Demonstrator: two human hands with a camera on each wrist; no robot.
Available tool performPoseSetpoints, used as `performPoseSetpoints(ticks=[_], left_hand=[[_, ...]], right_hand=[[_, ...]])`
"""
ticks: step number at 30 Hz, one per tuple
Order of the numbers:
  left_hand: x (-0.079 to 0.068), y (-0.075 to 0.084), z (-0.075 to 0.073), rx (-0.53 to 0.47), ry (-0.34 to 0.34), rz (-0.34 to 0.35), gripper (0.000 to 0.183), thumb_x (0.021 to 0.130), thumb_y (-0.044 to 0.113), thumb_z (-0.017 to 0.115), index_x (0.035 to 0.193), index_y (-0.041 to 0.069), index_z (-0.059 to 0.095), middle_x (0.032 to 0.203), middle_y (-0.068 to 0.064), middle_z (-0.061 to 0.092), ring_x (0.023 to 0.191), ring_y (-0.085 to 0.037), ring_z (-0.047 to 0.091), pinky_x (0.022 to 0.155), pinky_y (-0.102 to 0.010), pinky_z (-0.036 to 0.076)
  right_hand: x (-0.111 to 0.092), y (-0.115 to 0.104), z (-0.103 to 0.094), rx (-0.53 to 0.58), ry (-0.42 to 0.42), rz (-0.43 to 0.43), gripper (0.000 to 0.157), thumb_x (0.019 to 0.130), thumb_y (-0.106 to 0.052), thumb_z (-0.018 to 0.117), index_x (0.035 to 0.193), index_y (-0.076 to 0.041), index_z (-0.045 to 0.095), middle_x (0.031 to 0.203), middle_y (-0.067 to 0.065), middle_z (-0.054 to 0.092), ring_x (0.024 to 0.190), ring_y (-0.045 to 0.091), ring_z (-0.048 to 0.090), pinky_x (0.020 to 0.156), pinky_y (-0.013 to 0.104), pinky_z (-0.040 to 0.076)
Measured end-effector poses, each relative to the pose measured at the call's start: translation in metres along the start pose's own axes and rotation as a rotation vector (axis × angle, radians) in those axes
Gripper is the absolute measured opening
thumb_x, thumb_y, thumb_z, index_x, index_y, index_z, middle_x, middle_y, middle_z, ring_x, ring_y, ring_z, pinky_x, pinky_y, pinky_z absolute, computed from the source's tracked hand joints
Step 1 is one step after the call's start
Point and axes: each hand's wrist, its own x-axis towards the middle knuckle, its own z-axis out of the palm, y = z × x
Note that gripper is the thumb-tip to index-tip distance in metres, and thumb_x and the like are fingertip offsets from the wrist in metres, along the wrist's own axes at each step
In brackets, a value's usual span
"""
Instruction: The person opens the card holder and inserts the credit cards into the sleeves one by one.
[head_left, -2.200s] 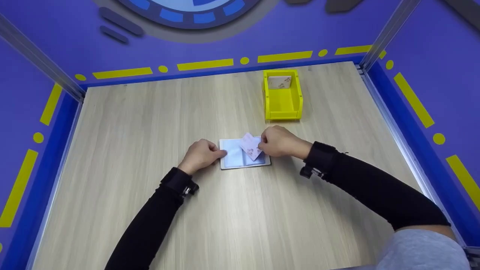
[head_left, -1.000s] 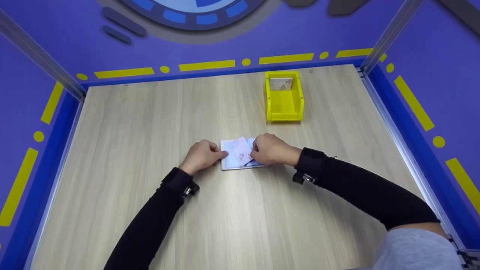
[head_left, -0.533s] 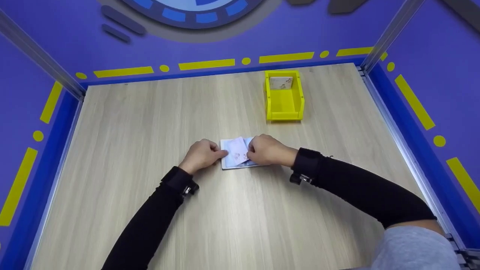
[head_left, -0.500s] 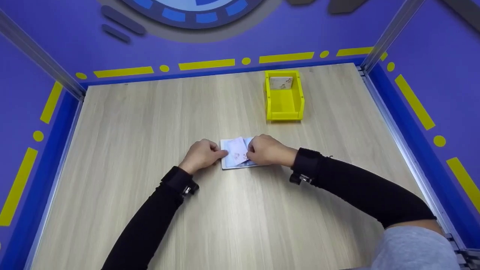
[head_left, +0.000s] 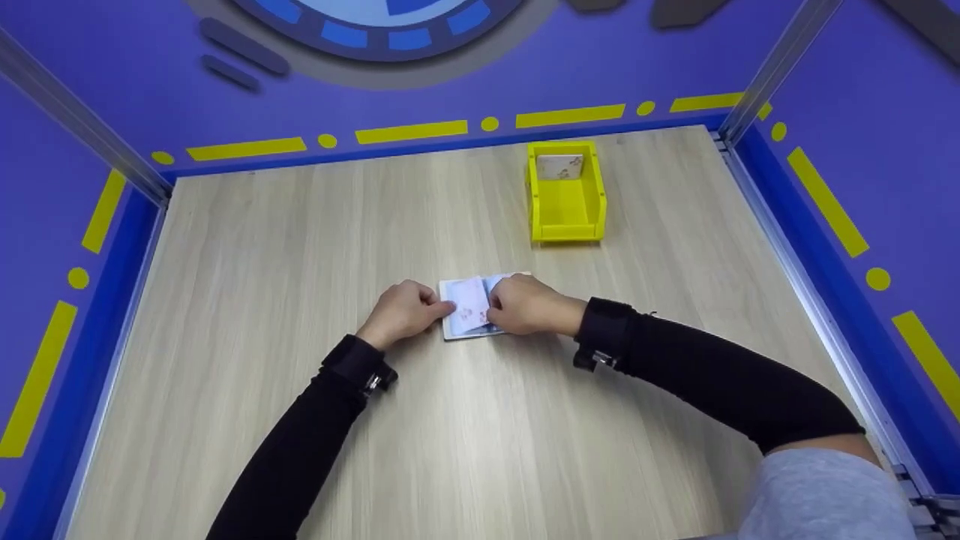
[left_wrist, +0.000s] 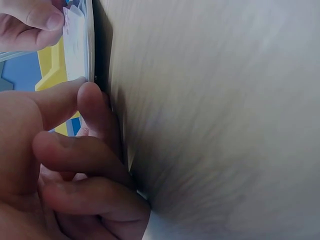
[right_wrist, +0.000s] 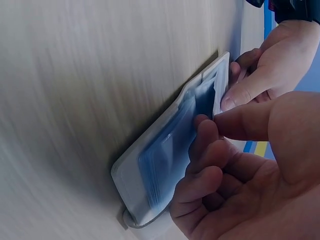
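Observation:
An open card holder with a pale cover and bluish clear plastic sleeves lies on the table between both hands. My left hand pinches its left edge, thumb on top. My right hand reaches over the holder's right half and pinches a pale pink patterned card between thumb and index finger. That card lies slightly tilted over the left page; whether its edge is inside a sleeve cannot be told. In the right wrist view, a stack of sleeves shows beneath the right hand's curled fingers.
A yellow bin stands at the back right, with a patterned card upright against its rear wall. Blue-purple panels enclose the wooden table at the back and sides.
My right hand has moved left and slightly toward me, carrying the card from the right half onto the left page. The card has turned straighter. My left hand stays at the edge.

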Motion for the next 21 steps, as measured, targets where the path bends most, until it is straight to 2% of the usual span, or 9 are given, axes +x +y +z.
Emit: performPoseSetpoints(ticks=[5,11,21], left_hand=[[-0.0002,0.0005,0.0000,0.000,0.009,0.009,0.040,0.102,0.044,0.077,0.073,0.018,0.070,0.062,0.010,0.059,0.060,-0.011,0.050,0.059,-0.027,0.036],[0.0008,-0.0004,-0.0005,-0.007,0.012,0.024,0.040,0.102,0.044,0.077,0.072,0.019,0.070,0.062,0.011,0.060,0.060,-0.010,0.050,0.059,-0.027,0.036],[-0.0002,-0.0011,0.0009,0.004,0.018,0.028,0.041,0.100,0.047,0.079,0.071,0.021,0.067,0.064,0.011,0.057,0.060,-0.010,0.049,0.058,-0.027,0.035]], right_hand=[[0.0013,-0.0018,0.0043,-0.005,-0.008,-0.001,0.037,0.105,-0.027,0.063,0.070,-0.017,0.055,0.066,-0.005,0.047,0.065,0.015,0.049,0.059,0.029,0.037],[0.0017,-0.0044,0.0055,-0.030,-0.028,-0.039,0.032,0.108,-0.021,0.060,0.078,-0.012,0.061,0.071,-0.001,0.050,0.072,0.018,0.052,0.063,0.029,0.040],[0.0020,-0.0070,0.0081,-0.049,0.001,-0.079,0.031,0.109,-0.019,0.062,0.081,-0.006,0.066,0.072,0.000,0.050,0.072,0.019,0.050,0.065,0.030,0.039]])
